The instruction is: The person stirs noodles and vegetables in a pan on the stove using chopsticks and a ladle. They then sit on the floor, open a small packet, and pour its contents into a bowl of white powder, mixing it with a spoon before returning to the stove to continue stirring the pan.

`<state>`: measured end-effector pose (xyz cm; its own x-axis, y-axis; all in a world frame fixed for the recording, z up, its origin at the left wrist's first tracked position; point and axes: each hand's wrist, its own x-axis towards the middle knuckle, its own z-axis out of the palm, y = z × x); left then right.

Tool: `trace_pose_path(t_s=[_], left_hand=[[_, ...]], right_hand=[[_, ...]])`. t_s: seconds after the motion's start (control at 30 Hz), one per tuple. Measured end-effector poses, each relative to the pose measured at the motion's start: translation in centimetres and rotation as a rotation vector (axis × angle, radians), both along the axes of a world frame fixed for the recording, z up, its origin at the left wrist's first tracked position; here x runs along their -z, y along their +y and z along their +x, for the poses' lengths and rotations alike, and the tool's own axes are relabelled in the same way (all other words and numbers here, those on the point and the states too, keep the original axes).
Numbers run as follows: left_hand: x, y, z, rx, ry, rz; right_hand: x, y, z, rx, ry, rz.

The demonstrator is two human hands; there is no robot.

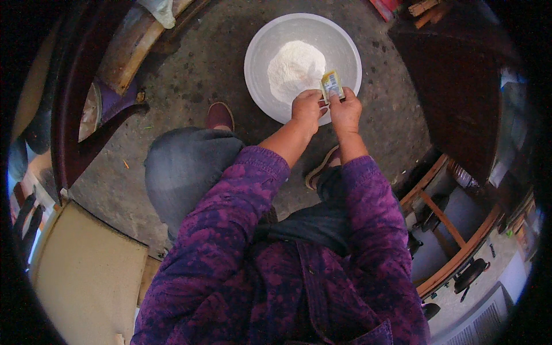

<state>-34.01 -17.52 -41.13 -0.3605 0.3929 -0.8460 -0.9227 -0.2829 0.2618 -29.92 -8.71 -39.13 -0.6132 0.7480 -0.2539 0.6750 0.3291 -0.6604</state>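
Observation:
A wide pale basin [346,51] stands on the floor before me, with a heap of white powder that looks like flour [293,64] inside. Over its near right side, my right hand [346,113] grips a small yellow packet [332,79] with printing on it, thumb across the face. My left hand [305,108] is right beside the packet's left edge, its fingers curled. Whether those fingertips pinch the packet is hidden from this angle.
Dark, spotted concrete floor [189,82] surrounds the basin. At right is a dark brown piece of furniture [457,90], with a wooden frame [444,222] below it. A beige panel [90,267] lies lower left; a purple container [114,101] sits upper left.

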Motion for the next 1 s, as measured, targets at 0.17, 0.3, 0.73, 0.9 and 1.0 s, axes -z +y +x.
trace_pose_path(t_s=[0.17,0.3,0.73,0.9,1.0], left_hand=[[0.5,0.0,-0.4,0.003,-0.020,0.003],[-0.3,0.0,-0.7,-0.012,-0.041,0.008],[1.7,0.3,-0.3,-0.026,-0.092,-0.057],[2.6,0.1,-0.2,-0.003,-0.096,-0.110],[2.4,0.1,-0.3,0.026,-0.041,-0.087]], right_hand=[[-0.8,-0.1,-0.5,-0.052,-0.015,0.013],[-0.8,0.1,-0.5,-0.049,-0.045,-0.007],[-0.1,0.1,-0.4,-0.013,-0.028,-0.010],[-0.2,-0.2,-0.2,-0.066,-0.100,-0.024],[-0.8,-0.4,-0.7,-0.063,-0.044,0.016]])
